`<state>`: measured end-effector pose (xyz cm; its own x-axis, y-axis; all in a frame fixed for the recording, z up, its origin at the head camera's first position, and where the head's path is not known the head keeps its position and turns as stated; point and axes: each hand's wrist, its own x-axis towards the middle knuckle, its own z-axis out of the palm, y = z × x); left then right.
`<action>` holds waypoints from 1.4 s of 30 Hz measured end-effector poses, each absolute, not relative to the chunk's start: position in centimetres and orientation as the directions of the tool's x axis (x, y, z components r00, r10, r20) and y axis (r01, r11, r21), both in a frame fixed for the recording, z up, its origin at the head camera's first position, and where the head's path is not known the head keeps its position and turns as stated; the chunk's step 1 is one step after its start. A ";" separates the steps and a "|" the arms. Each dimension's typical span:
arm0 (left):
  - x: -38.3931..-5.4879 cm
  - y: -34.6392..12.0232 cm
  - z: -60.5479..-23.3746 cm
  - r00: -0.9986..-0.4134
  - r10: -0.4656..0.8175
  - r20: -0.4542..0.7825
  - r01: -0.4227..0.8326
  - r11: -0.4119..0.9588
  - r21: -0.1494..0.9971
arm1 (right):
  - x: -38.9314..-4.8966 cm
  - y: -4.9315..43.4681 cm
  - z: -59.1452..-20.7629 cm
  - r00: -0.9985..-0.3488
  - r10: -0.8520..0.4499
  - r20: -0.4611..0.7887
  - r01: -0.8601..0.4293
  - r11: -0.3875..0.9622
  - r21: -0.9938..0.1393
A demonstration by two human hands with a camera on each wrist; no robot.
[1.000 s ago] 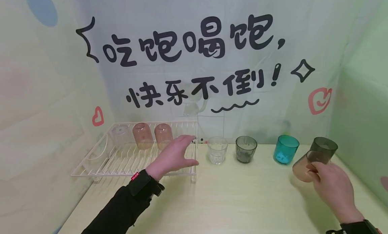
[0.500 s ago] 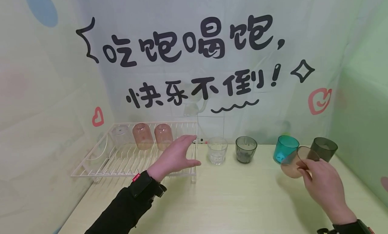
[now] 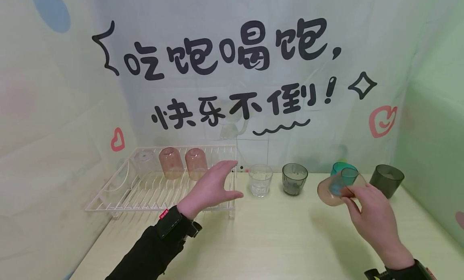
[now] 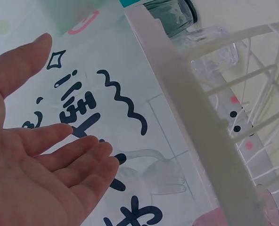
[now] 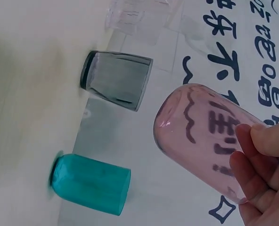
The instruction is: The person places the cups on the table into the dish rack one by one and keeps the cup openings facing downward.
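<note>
My right hand [image 3: 375,215] pinches a pink see-through glass [image 3: 328,193] near its rim, thumb and fingers at the open end. Tilted above the table, the pink glass [image 5: 196,136] has its base pointing left in the head view and overlaps the teal glass [image 3: 338,167] behind it. My left hand [image 3: 212,187] is raised by the right end of a white dish rack [image 3: 145,210], fingers and thumb spread and holding nothing. On the rack, two pink glasses [image 3: 171,163] and a clear glass [image 3: 145,163] stand upside down.
Along the back of the table [image 3: 275,239] stand a clear glass [image 3: 259,183], a grey glass [image 3: 294,180] and, far right, a dark grey glass [image 3: 387,181], all upright. Behind them rises a lettered wall sheet [image 3: 311,147]. A green wall [image 3: 431,151] bounds the right side.
My right hand has carried the pink glass left, from in front of the dark grey glass to in front of the teal one. The left hand has shifted slightly right.
</note>
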<state>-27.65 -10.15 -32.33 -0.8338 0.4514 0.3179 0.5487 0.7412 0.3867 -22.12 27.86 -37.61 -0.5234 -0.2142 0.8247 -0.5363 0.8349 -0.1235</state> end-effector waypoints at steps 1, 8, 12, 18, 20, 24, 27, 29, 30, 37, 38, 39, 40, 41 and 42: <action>-27.6 -10.1 -32.3 -0.834 0.450 0.319 0.549 0.741 0.388 | -22.1 27.6 -37.5 -0.520 -0.214 0.827 -0.543 0.830 -0.127; -27.6 -9.9 -32.4 -0.834 0.442 0.330 0.547 0.738 0.395 | -21.9 26.4 -37.0 -0.553 -0.205 0.808 -0.567 0.802 -0.185; -27.5 -9.7 -32.5 -0.829 0.447 0.337 0.556 0.728 0.401 | -21.8 25.8 -36.9 -0.567 -0.199 0.800 -0.584 0.782 -0.219; -27.2 -9.5 -32.4 -0.815 0.459 0.352 0.575 0.713 0.401 | -21.7 24.7 -36.7 -0.528 -0.189 0.828 -0.625 0.747 -0.228; -27.1 -9.4 -32.4 -0.814 0.458 0.358 0.577 0.711 0.402 | -21.6 24.3 -36.5 -0.521 -0.177 0.835 -0.634 0.735 -0.240; -27.0 -9.3 -32.5 -0.811 0.455 0.368 0.581 0.702 0.411 | -21.5 23.5 -36.4 -0.521 -0.160 0.838 -0.653 0.708 -0.271; -26.9 -9.2 -32.5 -0.807 0.454 0.378 0.587 0.687 0.428 | -21.4 23.0 -36.4 -0.523 -0.150 0.839 -0.667 0.685 -0.293; -26.9 -9.1 -32.5 -0.801 0.456 0.388 0.595 0.673 0.439 | -21.5 22.7 -36.4 -0.527 -0.140 0.838 -0.672 0.672 -0.311; -26.8 -9.0 -32.5 -0.798 0.458 0.392 0.600 0.666 0.444 | -21.5 22.6 -36.4 -0.524 -0.136 0.841 -0.677 0.665 -0.315; -26.6 -8.7 -32.3 -0.783 0.469 0.407 0.620 0.635 0.461 | -21.5 21.4 -36.0 -0.502 -0.112 0.858 -0.707 0.624 -0.332; -26.6 -8.6 -32.3 -0.784 0.468 0.407 0.619 0.636 0.461 | -21.4 21.1 -35.7 -0.492 -0.110 0.863 -0.715 0.617 -0.329; -26.6 -8.5 -32.3 -0.783 0.469 0.410 0.621 0.634 0.461 | -21.2 20.8 -35.4 -0.485 -0.106 0.868 -0.722 0.609 -0.329; -26.6 -8.5 -32.3 -0.783 0.468 0.411 0.621 0.633 0.462 | -20.9 20.5 -35.1 -0.485 -0.101 0.869 -0.725 0.602 -0.335; -26.6 -8.4 -32.3 -0.784 0.465 0.411 0.619 0.634 0.464 | -20.7 20.2 -34.8 -0.485 -0.097 0.869 -0.728 0.596 -0.340; -26.6 -8.4 -32.3 -0.784 0.464 0.413 0.620 0.632 0.466 | -20.4 19.9 -34.4 -0.491 -0.093 0.866 -0.729 0.589 -0.350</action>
<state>-26.65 -8.35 -32.31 -0.7836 0.4641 0.4129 0.6196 0.6316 0.4659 -20.42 19.87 -34.40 -0.4907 -0.0929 0.8664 -0.7287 0.5889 -0.3496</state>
